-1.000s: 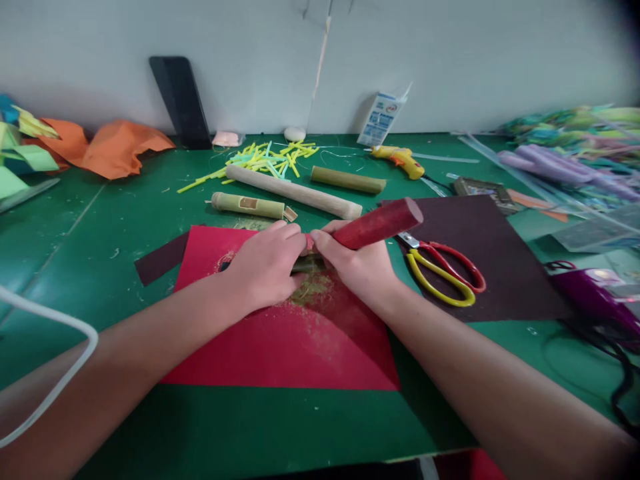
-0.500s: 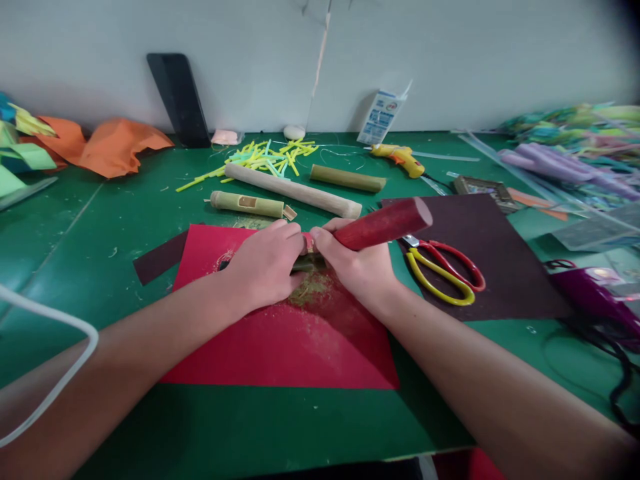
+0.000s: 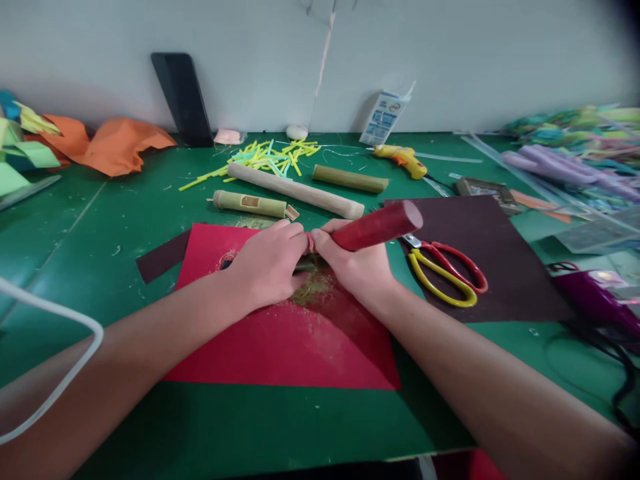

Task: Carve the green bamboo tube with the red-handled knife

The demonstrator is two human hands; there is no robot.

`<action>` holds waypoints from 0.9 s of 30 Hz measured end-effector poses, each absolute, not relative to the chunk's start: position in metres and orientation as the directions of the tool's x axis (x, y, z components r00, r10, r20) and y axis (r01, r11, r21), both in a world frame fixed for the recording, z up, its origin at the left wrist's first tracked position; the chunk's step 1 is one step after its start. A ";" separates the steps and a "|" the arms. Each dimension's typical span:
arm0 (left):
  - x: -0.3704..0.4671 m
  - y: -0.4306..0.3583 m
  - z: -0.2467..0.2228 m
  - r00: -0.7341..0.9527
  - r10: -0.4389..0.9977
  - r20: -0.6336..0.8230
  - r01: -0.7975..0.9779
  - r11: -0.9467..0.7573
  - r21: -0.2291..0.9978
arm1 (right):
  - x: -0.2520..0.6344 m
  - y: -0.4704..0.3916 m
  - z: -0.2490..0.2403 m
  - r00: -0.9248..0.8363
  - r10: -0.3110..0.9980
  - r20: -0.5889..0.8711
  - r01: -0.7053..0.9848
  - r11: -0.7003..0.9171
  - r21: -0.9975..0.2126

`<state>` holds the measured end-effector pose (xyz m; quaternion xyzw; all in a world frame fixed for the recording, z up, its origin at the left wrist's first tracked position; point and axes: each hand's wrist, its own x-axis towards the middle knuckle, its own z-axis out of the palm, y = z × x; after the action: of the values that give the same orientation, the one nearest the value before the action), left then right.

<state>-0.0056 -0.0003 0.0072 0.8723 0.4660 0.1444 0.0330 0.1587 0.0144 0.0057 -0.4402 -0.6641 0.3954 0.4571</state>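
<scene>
My left hand [image 3: 273,263] is closed over a dark, narrow piece, mostly hidden under its fingers, above a red sheet [image 3: 280,347]. Close beside it, my right hand [image 3: 357,267] grips a thick red cylindrical handle [image 3: 377,227] that slants up to the right. The thumbs nearly meet, and a small red bit shows between them. Greenish-brown dust [image 3: 315,290] lies on the sheet just below the hands. Behind them are a bamboo tube with a cut-out [image 3: 265,205], a pale wooden rod [image 3: 300,191] and a short bamboo piece [image 3: 350,179].
Scissors [image 3: 447,270] lie on a dark sheet [image 3: 505,267] to the right. A yellow glue gun [image 3: 403,161], a small carton [image 3: 385,119], a phone [image 3: 183,100] and yellow strips [image 3: 270,159] stand or lie at the back. Orange paper [image 3: 120,143] is at left.
The free end of the red handle has moved slightly left and down. The hands stay together in almost the same place, and the whole view has shifted a little.
</scene>
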 end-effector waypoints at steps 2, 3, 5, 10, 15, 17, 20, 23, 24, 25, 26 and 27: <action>-0.006 0.000 0.008 0.525 0.822 0.221 0.804 -0.564 0.189 | 0.158 0.014 0.006 -0.190 0.948 0.255 0.227 0.296 -0.928; -0.006 0.000 0.009 0.526 0.822 0.217 0.804 -0.564 0.188 | 0.158 0.014 0.006 -0.188 0.949 0.253 0.227 0.292 -0.929; -0.006 0.000 0.010 0.530 0.824 0.198 0.804 -0.563 0.190 | 0.157 0.015 0.006 -0.191 0.948 0.254 0.225 0.295 -0.929; -0.004 -0.002 0.014 0.539 0.828 0.152 0.803 -0.560 0.203 | 0.159 0.015 0.006 -0.257 0.941 0.221 0.225 0.281 -0.933; -0.007 0.003 0.012 0.576 0.800 0.169 0.781 -0.599 0.175 | 0.163 0.012 0.007 -0.226 0.952 0.206 0.210 0.254 -0.944; -0.009 0.005 0.010 0.583 0.791 0.184 0.772 -0.610 0.175 | 0.163 0.014 0.008 -0.141 0.966 0.217 0.199 0.242 -0.950; -0.010 0.005 0.009 0.574 0.797 0.187 0.775 -0.602 0.189 | 0.161 0.017 0.008 -0.092 0.966 0.241 0.224 0.256 -0.940; -0.010 0.004 0.008 0.572 0.794 0.206 0.765 -0.607 0.214 | 0.158 0.019 0.007 -0.140 0.954 0.266 0.259 0.295 -0.920; -0.009 0.004 0.008 0.572 0.792 0.213 0.761 -0.610 0.220 | 0.157 0.020 0.006 -0.156 0.951 0.268 0.260 0.301 -0.917; -0.009 0.004 0.007 0.572 0.792 0.215 0.760 -0.610 0.224 | 0.157 0.019 0.006 -0.165 0.949 0.267 0.258 0.303 -0.917; -0.009 0.004 0.007 0.570 0.793 0.216 0.762 -0.609 0.223 | 0.157 0.019 0.006 -0.165 0.949 0.267 0.255 0.303 -0.918; -0.009 0.004 0.007 0.569 0.793 0.216 0.764 -0.607 0.219 | 0.156 0.019 0.006 -0.158 0.950 0.268 0.252 0.301 -0.920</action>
<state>-0.0090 0.0042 0.0070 0.8843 0.4402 0.1473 0.0506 0.1563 0.0191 0.0056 -0.4548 -0.6609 0.3773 0.4626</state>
